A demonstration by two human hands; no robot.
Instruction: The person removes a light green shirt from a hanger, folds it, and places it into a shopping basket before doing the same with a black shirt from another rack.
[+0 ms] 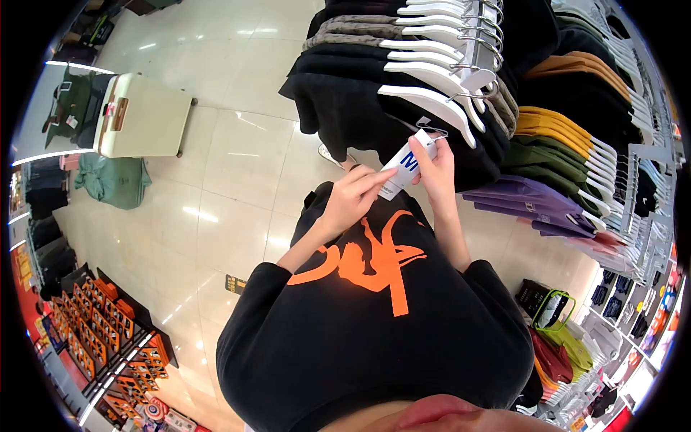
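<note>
A white clothing tag printed with a blue letter "M" is tilted in front of my chest. My right hand pinches its upper part between thumb and fingers. From the other side, my left hand has its index finger stretched to the tag's edge and its other fingers curled; its grip is partly hidden. A thin loop runs from the tag's top toward a black garment, which hangs on a white hanger at the near end of the rack.
A metal rack rail carries several garments on white hangers. Purple shirts and other coloured clothes hang at the right. A cream suitcase and a green bag stand at the left. An orange-filled shelf occupies the lower left.
</note>
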